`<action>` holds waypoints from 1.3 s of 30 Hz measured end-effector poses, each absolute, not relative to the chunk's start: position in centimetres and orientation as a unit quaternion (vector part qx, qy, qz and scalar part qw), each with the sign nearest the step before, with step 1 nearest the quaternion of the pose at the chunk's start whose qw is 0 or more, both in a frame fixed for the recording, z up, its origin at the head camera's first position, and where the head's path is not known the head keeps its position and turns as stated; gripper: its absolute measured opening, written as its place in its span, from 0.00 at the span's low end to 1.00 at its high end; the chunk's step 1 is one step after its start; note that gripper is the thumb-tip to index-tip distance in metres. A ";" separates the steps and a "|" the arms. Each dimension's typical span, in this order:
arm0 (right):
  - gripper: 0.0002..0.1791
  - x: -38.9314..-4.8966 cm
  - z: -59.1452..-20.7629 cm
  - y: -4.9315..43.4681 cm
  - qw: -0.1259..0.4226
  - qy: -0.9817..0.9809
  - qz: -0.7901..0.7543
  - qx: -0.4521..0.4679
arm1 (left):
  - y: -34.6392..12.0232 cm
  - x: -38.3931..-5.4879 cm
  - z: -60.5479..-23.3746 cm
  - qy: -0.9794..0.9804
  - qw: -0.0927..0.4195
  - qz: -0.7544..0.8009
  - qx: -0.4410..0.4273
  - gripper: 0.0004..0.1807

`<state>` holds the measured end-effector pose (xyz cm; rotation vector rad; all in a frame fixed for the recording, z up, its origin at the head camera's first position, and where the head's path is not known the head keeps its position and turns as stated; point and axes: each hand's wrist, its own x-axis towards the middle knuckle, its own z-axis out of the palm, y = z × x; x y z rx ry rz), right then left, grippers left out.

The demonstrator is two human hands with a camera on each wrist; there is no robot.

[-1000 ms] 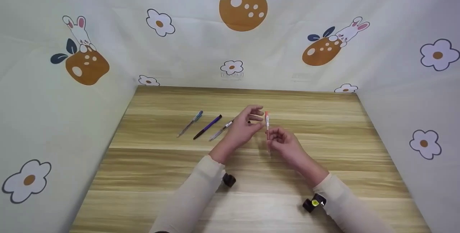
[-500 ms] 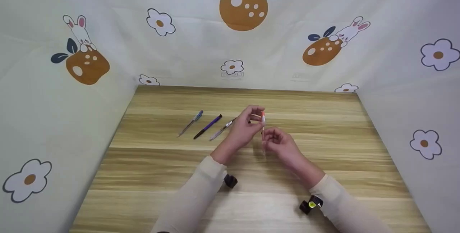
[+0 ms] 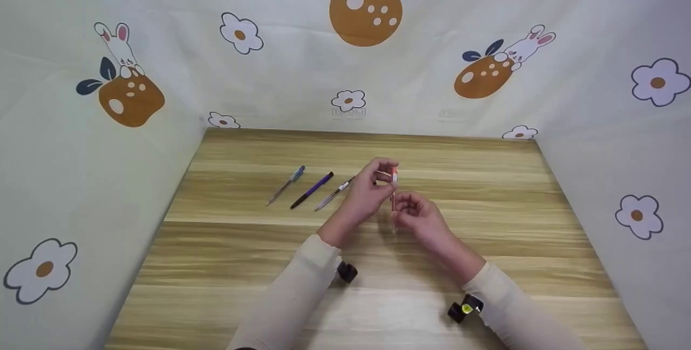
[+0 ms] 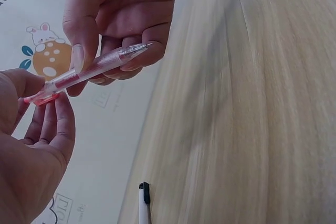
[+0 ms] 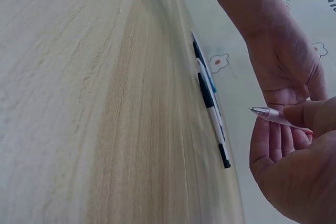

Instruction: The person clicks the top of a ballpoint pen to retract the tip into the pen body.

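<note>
A clear ballpoint pen with a red clip end [image 3: 394, 176] is held upright over the table between both hands. My left hand [image 3: 363, 193] pinches its red top end between thumb and fingers. Lower down the barrel, my right hand [image 3: 424, 217] grips it with thumb and fingertips. In the left wrist view the pen's clear barrel [image 4: 97, 67] slants across, its metal point bare beyond the right thumb. Both hands meet on the pen in the right wrist view too, where much of the barrel is hidden by the right hand [image 5: 299, 166].
Left of the hands lie a clear pen with a blue clip [image 3: 286, 185], a purple and black pen [image 3: 312, 190] and a clear pen with a dark refill [image 3: 333, 194]. A white pen with black ends [image 5: 212, 108] lies nearby on the wood-grain table [image 3: 227, 263]. Printed cloth [image 3: 291, 80] encloses three sides.
My right hand has carried the red pen slightly left to my left hand. The left fingers, apart from it a second ago, have closed on its red end.
</note>
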<state>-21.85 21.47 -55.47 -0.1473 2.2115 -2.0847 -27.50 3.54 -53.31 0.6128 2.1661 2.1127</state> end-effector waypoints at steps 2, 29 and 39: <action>0.19 -21.8 -55.4 21.4 0.053 0.724 -0.686 -0.045 | 3.5 -27.5 -53.3 0.701 0.025 0.684 0.199 0.22; 0.15 -21.7 -55.4 21.3 0.045 0.720 -0.690 -0.061 | 3.4 -27.4 -53.5 0.698 0.024 0.690 0.192 0.18; 0.16 -21.7 -55.0 21.2 0.052 0.720 -0.690 -0.055 | 3.4 -27.3 -53.4 0.700 0.019 0.689 0.188 0.23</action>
